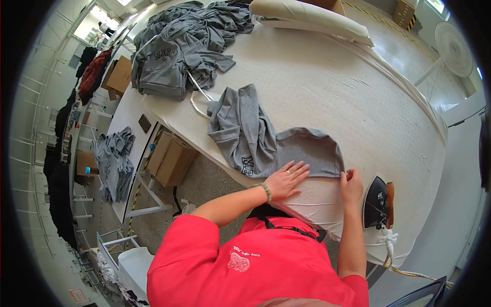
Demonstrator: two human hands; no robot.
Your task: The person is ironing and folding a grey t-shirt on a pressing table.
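Along the near edge of the white, cloth-covered table (327, 97), the left hand (289, 180) lies flat, fingers extended and slightly parted, gripping nothing, on a soft grey knit garment with dark lettering (312, 153); the right hand's (351, 187) curled fingers appear to pinch its corner. Between them the panel looks nearly smooth, but farther left are thick, rumpled folds, so flattening seems about 1/2 done. To the right, 1 pointed black iron with a brown handle (376, 202) rests untouched. Beyond, 1 slumped heap of grey garments (169, 56) lies crumpled.
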